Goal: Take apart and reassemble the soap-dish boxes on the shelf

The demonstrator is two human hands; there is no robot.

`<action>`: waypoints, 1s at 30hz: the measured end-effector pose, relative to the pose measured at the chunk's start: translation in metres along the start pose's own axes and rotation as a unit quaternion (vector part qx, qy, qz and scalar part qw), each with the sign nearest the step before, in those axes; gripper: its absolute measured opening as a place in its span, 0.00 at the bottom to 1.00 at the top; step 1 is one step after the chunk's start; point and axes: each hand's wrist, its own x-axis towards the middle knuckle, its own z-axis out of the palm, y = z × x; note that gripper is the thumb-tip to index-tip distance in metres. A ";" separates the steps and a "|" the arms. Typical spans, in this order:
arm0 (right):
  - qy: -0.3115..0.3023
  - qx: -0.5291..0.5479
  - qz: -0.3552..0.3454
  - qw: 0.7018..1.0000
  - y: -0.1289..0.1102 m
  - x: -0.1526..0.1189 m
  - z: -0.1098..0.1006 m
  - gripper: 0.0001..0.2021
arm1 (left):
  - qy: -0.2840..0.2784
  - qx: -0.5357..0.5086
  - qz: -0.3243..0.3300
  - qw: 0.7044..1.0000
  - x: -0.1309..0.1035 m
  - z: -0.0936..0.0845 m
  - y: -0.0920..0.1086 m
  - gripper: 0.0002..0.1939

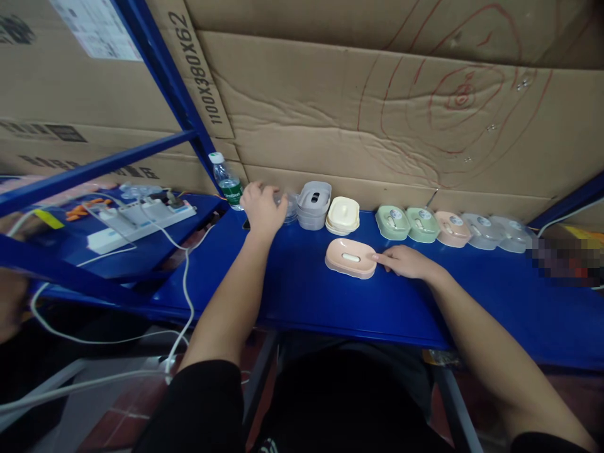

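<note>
A peach soap dish [341, 256] with a white oval piece in its middle lies on the blue table. My right hand [403, 261] is at its right end, a fingertip over the rim and the other fingers curled beside it. My left hand [262, 207] is at the back left, fingers apart, beside clear plastic lids [289, 207]. Those lids are blurred and partly covered by the fingers, but no grip shows. Right of them stand stacked grey soap dishes [314, 204] and stacked cream soap dishes [343, 215].
Along the back right runs a row of lidded boxes: green boxes [393, 223], a peach box [453, 228] and grey boxes [481, 231]. A water bottle [230, 185] stands by the blue frame. Left are a power strip [141, 226] and loose white cables [186, 277]. Cardboard [306, 107] walls the back.
</note>
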 end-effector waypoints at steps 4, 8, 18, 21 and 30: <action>-0.001 0.012 -0.002 1.000 0.004 0.001 0.001 0.38 | -0.101 -0.004 -0.089 0.991 0.004 0.008 -0.014 0.22; -0.007 0.016 -0.001 1.000 0.006 0.002 0.002 0.38 | -0.113 -0.036 -0.111 0.987 0.006 0.013 -0.019 0.19; -0.005 0.009 -0.003 1.000 0.000 0.000 -0.001 0.37 | 0.082 -0.133 -0.087 0.984 0.015 0.009 -0.026 0.15; 0.049 0.002 -0.030 0.998 0.000 0.001 0.000 0.33 | 0.131 -0.185 -0.075 0.971 0.017 0.001 -0.018 0.22; 0.263 0.185 -0.139 0.937 -0.011 -0.008 0.000 0.34 | -0.117 -0.442 0.007 0.889 -0.045 0.006 0.064 0.44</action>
